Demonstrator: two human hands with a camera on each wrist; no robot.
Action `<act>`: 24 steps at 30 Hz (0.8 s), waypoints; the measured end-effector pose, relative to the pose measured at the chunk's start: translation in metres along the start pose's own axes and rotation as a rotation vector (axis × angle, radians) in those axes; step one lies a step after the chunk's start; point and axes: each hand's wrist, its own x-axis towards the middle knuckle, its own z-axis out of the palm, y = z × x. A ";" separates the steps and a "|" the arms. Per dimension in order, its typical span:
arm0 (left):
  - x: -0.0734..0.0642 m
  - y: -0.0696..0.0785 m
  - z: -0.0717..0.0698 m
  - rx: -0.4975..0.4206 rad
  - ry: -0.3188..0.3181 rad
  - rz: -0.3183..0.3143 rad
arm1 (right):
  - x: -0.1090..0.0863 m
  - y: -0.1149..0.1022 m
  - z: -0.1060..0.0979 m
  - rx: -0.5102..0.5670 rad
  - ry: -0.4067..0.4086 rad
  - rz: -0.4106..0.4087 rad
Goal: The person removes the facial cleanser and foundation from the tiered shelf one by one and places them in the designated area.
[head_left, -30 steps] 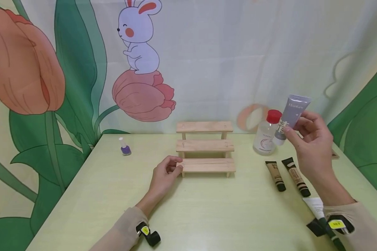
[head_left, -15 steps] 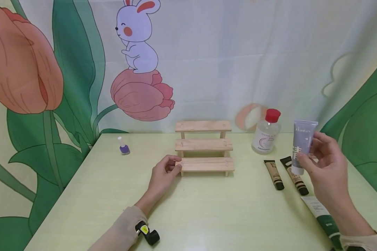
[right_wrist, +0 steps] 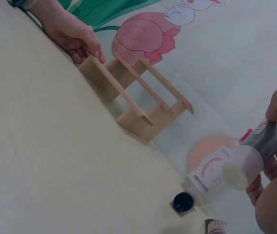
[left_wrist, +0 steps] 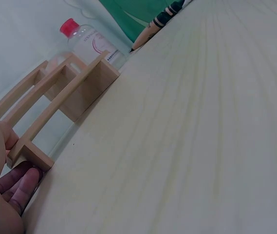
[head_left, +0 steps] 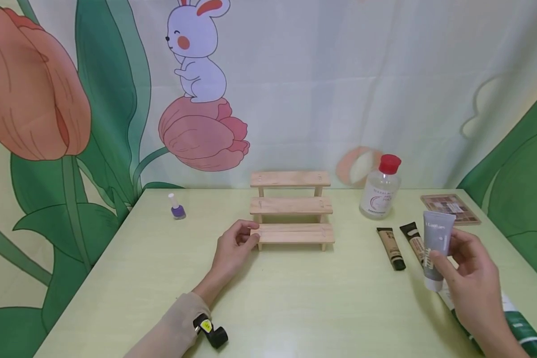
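My right hand (head_left: 476,276) pinches a grey-lilac squeeze tube (head_left: 437,233) between thumb and fingers, its white cap pointing down. The tube is off the table, in front of a brown tube with a black cap (head_left: 413,238) and above a white and green tube (head_left: 519,323), which my hand and forearm partly cover. My left hand (head_left: 233,248) grips the left end of the lowest step of a three-tier wooden stand (head_left: 295,233). In the left wrist view, the fingers (left_wrist: 25,187) of that hand reach beneath the step of the stand (left_wrist: 65,95).
A clear bottle with a red cap (head_left: 379,194) stands right of the stand. Nearer lies a small tan tube (head_left: 391,248). An eyeshadow palette (head_left: 456,209) lies at the back right, a purple nail polish bottle (head_left: 177,211) at the back left. Behind hangs a printed curtain (head_left: 295,99).
My right hand has brought the grey-lilac tube down and to the right, away from the red-capped bottle. The palette now shows more fully. My left hand stays on the stand.
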 end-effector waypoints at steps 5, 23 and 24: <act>0.000 0.000 0.000 0.002 0.000 0.006 | -0.015 0.006 -0.005 -0.225 -0.019 0.039; 0.000 0.001 0.001 0.018 0.011 -0.004 | -0.045 0.018 -0.006 -0.602 -0.195 0.231; 0.000 0.001 0.001 0.019 0.011 -0.002 | -0.045 0.017 -0.006 -0.612 -0.215 0.252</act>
